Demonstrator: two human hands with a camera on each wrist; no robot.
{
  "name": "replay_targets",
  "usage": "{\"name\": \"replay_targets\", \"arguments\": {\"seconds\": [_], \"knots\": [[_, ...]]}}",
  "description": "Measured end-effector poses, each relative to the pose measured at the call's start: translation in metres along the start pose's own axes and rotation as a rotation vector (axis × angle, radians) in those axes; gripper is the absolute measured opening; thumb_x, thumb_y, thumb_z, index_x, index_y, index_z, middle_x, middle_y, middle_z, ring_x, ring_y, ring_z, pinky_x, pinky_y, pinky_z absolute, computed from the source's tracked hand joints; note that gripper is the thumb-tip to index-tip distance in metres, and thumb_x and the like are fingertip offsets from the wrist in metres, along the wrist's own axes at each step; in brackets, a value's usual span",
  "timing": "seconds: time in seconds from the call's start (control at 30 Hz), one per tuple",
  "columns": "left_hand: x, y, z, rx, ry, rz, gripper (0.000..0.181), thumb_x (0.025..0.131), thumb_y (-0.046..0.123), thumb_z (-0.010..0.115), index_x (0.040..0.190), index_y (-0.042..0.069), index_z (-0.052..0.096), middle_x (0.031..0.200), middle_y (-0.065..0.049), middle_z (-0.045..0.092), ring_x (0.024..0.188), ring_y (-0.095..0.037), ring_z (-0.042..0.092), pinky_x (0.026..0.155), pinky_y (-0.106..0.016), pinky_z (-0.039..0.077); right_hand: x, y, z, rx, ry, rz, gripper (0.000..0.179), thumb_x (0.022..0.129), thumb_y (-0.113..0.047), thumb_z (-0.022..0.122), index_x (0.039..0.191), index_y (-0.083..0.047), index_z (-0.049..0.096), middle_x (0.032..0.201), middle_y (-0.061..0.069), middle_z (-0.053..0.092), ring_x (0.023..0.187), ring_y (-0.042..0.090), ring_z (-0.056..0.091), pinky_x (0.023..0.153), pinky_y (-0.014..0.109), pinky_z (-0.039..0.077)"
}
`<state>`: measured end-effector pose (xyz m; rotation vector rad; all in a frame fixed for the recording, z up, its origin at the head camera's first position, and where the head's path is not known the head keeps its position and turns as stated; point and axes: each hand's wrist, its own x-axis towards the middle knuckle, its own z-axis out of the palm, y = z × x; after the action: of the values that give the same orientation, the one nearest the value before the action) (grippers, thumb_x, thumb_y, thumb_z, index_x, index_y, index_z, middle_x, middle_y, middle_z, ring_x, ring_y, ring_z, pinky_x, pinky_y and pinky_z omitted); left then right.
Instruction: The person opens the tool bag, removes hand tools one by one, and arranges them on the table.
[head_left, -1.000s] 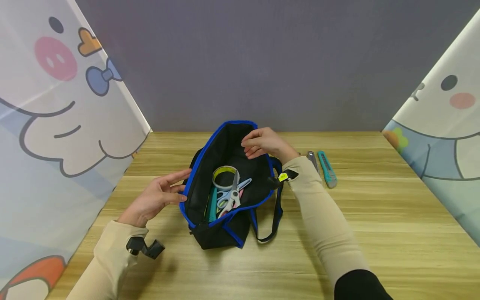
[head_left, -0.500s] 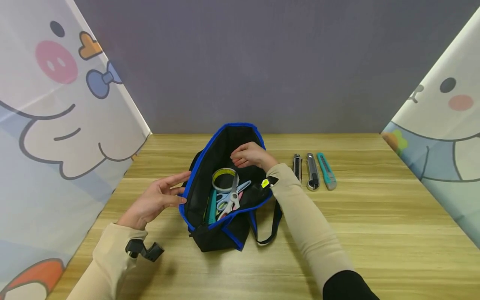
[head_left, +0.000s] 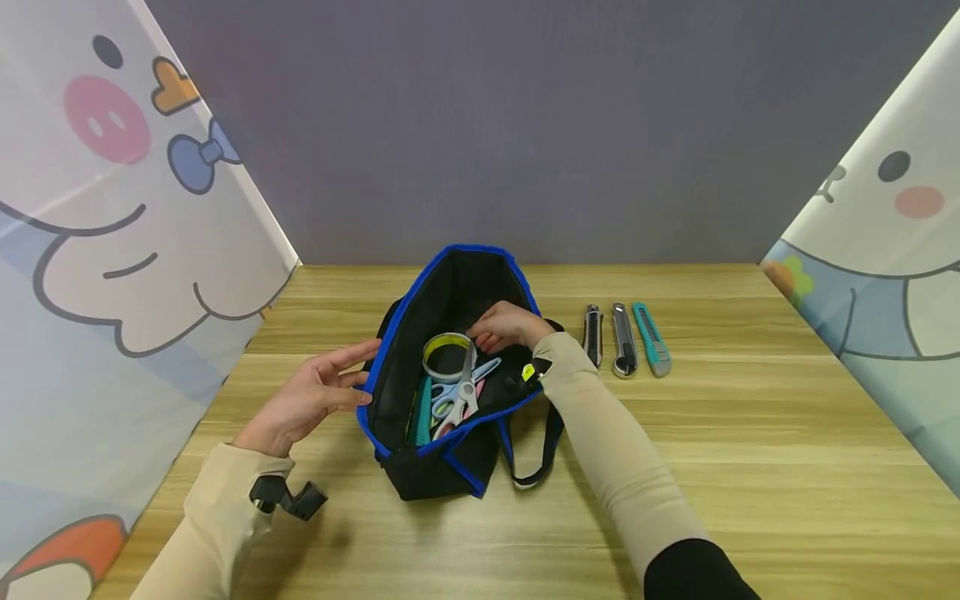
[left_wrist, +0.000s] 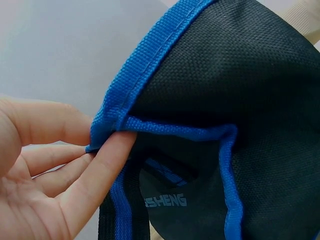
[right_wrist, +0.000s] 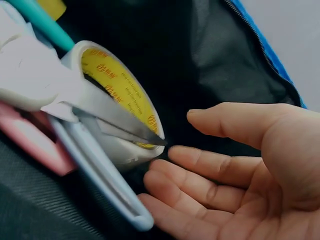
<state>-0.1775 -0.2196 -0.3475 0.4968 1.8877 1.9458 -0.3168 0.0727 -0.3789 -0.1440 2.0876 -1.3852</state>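
Observation:
A black tool bag [head_left: 397, 375] with blue trim lies open on the table. My left hand [head_left: 307, 396] pinches its blue-edged rim [left_wrist: 112, 112] between thumb and fingers. My right hand [head_left: 510, 325] is inside the bag, thumb apart from the fingers, holding nothing. Its fingertips are close to the tip of white-handled scissors [right_wrist: 115, 115] and to a tape roll [right_wrist: 120, 85] with a yellow inner face. Light-blue scissors [right_wrist: 100, 175] lie beside these, along with something pink [right_wrist: 37, 140] and a teal tool [head_left: 423, 412]. Whether the fingertips touch the light-blue scissors, I cannot tell.
Three utility knives lie in a row right of the bag: a dark-and-silver knife [head_left: 593, 336], a silver knife [head_left: 624, 342] and a teal knife [head_left: 652, 340]. A strap [head_left: 551, 446] loops at the bag's near right. A grey wall [head_left: 525, 133] stands behind the table.
My right hand has moved left and down into the bag, toward the tape roll and scissors. The knives, partly hidden earlier, now show fully. My left hand stays on the rim.

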Motion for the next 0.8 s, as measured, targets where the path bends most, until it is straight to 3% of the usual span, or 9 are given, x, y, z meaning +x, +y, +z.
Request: {"name": "replay_targets", "arguments": {"seconds": [0.23, 0.5, 0.8], "knots": [[0.0002, 0.0012, 0.0001, -0.003, -0.006, -0.002, 0.072, 0.08, -0.009, 0.062, 0.143, 0.002, 0.029, 0.141, -0.005, 0.034, 0.101, -0.016, 0.057, 0.071, -0.031, 0.053, -0.0003, 0.0055, 0.0013, -0.007, -0.018, -0.023, 0.022, 0.083, -0.012, 0.065, 0.098, 0.004, 0.066, 0.079, 0.014, 0.063, 0.07, 0.022, 0.062, 0.075, 0.038, 0.052], [0.0001, 0.0, -0.0004, -0.015, -0.007, 0.006, 0.072, 0.079, -0.01, 0.061, 0.143, 0.001, 0.028, 0.141, -0.005, 0.034, 0.105, -0.017, 0.057, 0.073, -0.031, 0.052, -0.0004, 0.0069, 0.001, -0.029, -0.036, -0.066, 0.023, 0.079, 0.0, 0.067, 0.101, 0.009, 0.066, 0.074, 0.007, 0.063, 0.06, 0.013, 0.057, 0.069, 0.032, 0.053], [-0.0003, -0.0001, -0.0009, -0.012, -0.002, 0.004, 0.073, 0.079, -0.01, 0.062, 0.142, 0.0, 0.028, 0.14, -0.004, 0.035, 0.105, -0.016, 0.057, 0.074, -0.031, 0.052, -0.0053, 0.0008, -0.0011, 0.093, -0.149, -0.036, 0.038, 0.079, 0.004, 0.066, 0.115, 0.009, 0.055, 0.084, 0.017, 0.067, 0.075, 0.028, 0.066, 0.07, 0.043, 0.053]]}}
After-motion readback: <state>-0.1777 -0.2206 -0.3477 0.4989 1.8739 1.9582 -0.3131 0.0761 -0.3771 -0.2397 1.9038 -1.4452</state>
